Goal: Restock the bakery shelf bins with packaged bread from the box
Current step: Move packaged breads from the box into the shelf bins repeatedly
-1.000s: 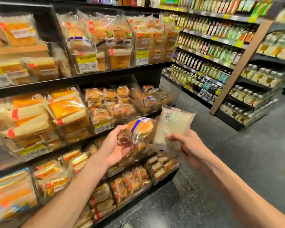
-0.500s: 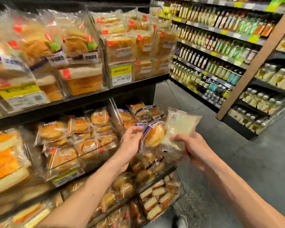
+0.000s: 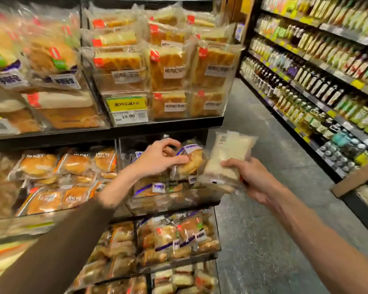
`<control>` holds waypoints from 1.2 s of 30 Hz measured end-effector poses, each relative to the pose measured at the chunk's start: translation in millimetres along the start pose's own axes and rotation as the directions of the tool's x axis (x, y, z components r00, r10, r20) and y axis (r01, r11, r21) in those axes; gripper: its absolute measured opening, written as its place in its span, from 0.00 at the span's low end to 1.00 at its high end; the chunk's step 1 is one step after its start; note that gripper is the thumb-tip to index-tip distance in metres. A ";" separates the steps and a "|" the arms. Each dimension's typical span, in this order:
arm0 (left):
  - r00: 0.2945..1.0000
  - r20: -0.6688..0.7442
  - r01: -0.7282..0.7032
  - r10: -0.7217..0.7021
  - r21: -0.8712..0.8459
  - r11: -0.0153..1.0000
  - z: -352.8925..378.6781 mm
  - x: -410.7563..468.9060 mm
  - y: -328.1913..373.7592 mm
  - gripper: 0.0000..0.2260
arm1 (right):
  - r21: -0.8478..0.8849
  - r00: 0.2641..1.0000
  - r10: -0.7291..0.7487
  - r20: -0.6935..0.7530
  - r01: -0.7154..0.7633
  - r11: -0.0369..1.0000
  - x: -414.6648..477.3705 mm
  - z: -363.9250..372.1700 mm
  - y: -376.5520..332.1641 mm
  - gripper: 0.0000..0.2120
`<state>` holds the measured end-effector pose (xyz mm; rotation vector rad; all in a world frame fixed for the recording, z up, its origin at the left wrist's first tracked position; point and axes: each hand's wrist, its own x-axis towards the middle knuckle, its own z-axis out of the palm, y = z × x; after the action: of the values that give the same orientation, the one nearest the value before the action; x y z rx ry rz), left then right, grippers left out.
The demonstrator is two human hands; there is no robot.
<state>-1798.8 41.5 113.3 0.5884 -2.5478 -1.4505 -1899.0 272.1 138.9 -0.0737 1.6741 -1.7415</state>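
My left hand pinches a packaged round bun with a purple-and-white label, holding it over the right-hand clear bin on the middle shelf. That bin holds a few similar purple-labelled buns. My right hand grips a pale, whitish bread packet with a barcode at its top, upright, just right of the bun and past the shelf's end. The box is not in view.
Bins of packaged buns fill the middle shelf to the left. Sliced toast packs and a yellow price tag sit on the shelf above. More bread fills the lower shelves. A bottle shelf lines the grey aisle floor on the right.
The view has moved closer to the shelf's right end. My left hand has carried the bun rightward and down over the end bin. My right hand keeps the pale packet beside it.
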 end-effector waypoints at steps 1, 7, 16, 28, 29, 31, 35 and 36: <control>0.999 -0.026 0.021 -0.020 0.050 0.999 1.9 6.2 -4.4 0.21 | -0.006 1.000 0.009 0.010 -0.009 1.000 5.7 -6.0 -2.6 0.15; 0.993 0.106 -0.016 -0.052 0.551 0.834 30.8 26.2 -48.8 0.30 | -0.046 0.997 0.041 0.063 -0.038 0.998 24.4 -27.6 -8.5 0.12; 0.962 0.256 -0.200 -0.098 0.901 0.386 46.3 24.9 -55.3 0.32 | -0.058 0.987 0.080 0.138 -0.073 0.996 27.7 -16.6 -7.1 0.14; 0.901 -0.262 -0.294 0.346 0.218 0.931 -23.9 -58.3 8.8 0.17 | -0.079 0.965 0.060 0.254 -0.041 0.996 -13.1 52.6 3.5 0.17; 0.894 -0.217 -0.341 0.392 0.239 0.909 -30.5 -75.5 17.1 0.21 | -0.087 0.959 0.065 0.276 -0.042 0.995 -18.3 66.2 6.6 0.18; 0.924 -0.043 -0.356 0.380 0.271 0.894 -39.6 -108.6 24.3 0.33 | -0.076 0.947 0.085 0.311 -0.065 0.995 -28.4 94.3 14.5 0.19; 0.947 0.095 -0.320 0.306 0.360 0.876 -59.8 -156.1 -7.0 0.46 | 0.006 0.875 0.207 0.437 -0.233 0.973 -55.9 155.6 31.1 0.18; 0.950 0.070 -0.309 0.306 0.372 0.875 -67.8 -167.2 -17.9 0.48 | 0.023 0.848 0.227 0.478 -0.271 0.962 -63.5 171.3 35.9 0.17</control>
<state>-1620.1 47.7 143.5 0.1989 -2.7869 -0.8631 -1750.4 161.9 160.9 -0.2123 1.1869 -1.4528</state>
